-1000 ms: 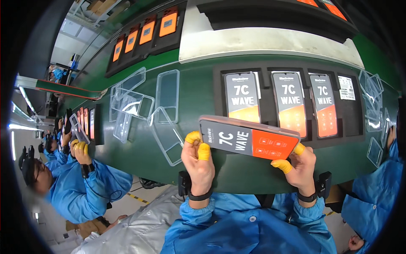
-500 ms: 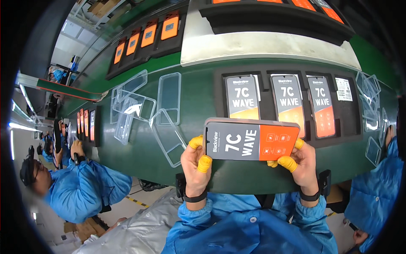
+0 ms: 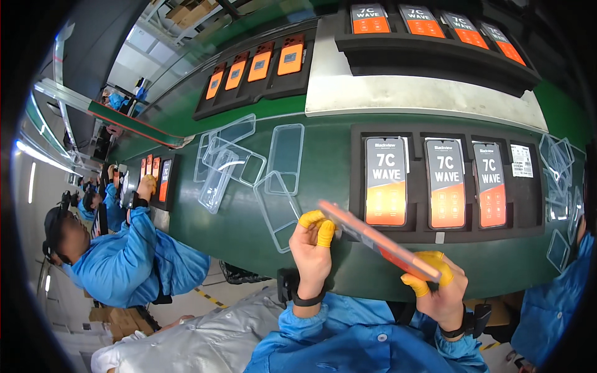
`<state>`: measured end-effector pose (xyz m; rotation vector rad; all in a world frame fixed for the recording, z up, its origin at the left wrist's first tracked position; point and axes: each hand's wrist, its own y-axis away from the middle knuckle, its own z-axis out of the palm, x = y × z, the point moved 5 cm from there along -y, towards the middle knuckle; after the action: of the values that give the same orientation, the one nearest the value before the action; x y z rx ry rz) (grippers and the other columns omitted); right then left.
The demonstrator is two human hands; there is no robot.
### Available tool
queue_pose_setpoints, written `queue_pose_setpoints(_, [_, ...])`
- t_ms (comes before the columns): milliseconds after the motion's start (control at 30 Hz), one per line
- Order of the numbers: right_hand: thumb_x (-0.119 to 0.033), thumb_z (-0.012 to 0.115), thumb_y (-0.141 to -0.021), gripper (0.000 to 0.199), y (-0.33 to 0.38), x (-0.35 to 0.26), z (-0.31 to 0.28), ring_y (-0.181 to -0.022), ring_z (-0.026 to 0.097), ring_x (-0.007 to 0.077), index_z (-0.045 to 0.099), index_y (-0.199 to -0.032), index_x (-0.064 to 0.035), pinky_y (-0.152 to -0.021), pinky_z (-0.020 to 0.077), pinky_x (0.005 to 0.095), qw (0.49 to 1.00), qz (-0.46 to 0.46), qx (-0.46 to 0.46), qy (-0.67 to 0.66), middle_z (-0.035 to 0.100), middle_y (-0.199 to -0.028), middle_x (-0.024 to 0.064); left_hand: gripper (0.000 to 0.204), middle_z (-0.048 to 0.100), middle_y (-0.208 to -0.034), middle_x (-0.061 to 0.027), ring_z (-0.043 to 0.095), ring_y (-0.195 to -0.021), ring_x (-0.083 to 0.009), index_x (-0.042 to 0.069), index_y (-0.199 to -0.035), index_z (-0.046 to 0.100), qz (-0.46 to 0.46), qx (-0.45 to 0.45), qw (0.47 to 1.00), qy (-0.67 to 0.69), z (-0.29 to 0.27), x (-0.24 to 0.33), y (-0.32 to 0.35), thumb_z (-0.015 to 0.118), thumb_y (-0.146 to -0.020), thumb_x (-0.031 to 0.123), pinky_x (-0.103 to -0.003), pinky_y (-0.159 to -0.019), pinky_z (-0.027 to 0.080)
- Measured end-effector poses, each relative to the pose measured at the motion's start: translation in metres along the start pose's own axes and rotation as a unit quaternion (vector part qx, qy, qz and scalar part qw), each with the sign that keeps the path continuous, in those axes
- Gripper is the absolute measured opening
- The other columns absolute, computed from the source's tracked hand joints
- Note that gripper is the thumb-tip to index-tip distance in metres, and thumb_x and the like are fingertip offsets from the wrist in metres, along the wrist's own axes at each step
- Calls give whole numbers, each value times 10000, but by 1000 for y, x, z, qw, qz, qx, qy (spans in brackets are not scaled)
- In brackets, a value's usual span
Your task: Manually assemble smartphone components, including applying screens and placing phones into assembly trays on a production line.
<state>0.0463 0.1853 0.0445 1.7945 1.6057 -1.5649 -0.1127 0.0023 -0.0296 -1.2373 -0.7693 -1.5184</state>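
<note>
I hold a smartphone (image 3: 380, 242) above the table's near edge, tilted so that its narrow side shows and one end points up to the left. My left hand (image 3: 314, 252), yellow covers on its fingertips, is closed at the raised left end. My right hand (image 3: 441, 289), with the same covers, grips the lower right end. Just beyond, a black foam tray (image 3: 439, 237) carries three phones with grey and orange screen films: a left one (image 3: 385, 180), a middle one (image 3: 446, 186) and a right one (image 3: 490, 186). A white label (image 3: 521, 161) lies in its rightmost slot.
Clear phone cases (image 3: 287, 158) lie loosely left of the tray, more (image 3: 558, 168) at its right. Farther back are a tray of orange-backed phones (image 3: 260, 65) and a raised black tray (image 3: 435, 59) on a white board (image 3: 423, 96). A co-worker (image 3: 137, 255) sits at left.
The smartphone has turned from facing me to nearly edge-on, its right end dropping. My right hand has moved down with it. The whole view has shifted, so the table appears lower and farther right.
</note>
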Motion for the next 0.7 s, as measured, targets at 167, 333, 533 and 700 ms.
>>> queue_pose_setpoints(167, [-57,790,-833,326,14,45,-1,-865,702,182,644,-1093,76,-775,560,303,934,208,81,-279,719,-968,131,229,686,-1015,-141,658,-937,-221,-61,-1038,643,214,76,934,-274,16,35,14,752,-845,-2,-317,-799,521])
queue_pose_setpoints(333, [-313,751,-895,492,27,67,-33,-771,672,188,550,-1165,44,-713,547,318,941,160,138,-264,684,-923,101,664,630,-1030,-211,608,-926,-311,-54,-1056,643,247,-11,969,-19,17,51,30,361,-1027,546,-407,-825,493])
queue_pose_setpoints(533, [-273,651,-968,355,37,98,-48,-688,647,225,548,-1145,17,-613,524,331,895,157,204,-364,673,-857,130,589,636,-1064,-203,600,-949,-289,-71,-1105,635,154,-86,978,-113,25,42,25,451,-1018,482,-379,-815,461])
queue_pose_setpoints(700, [-240,710,-922,380,22,69,-10,-724,686,227,565,-1138,37,-633,566,329,880,202,118,-413,695,-870,152,458,665,-1120,-126,611,-932,-232,-12,-1182,630,16,-216,965,-146,57,11,30,730,-899,334,-340,-830,464])
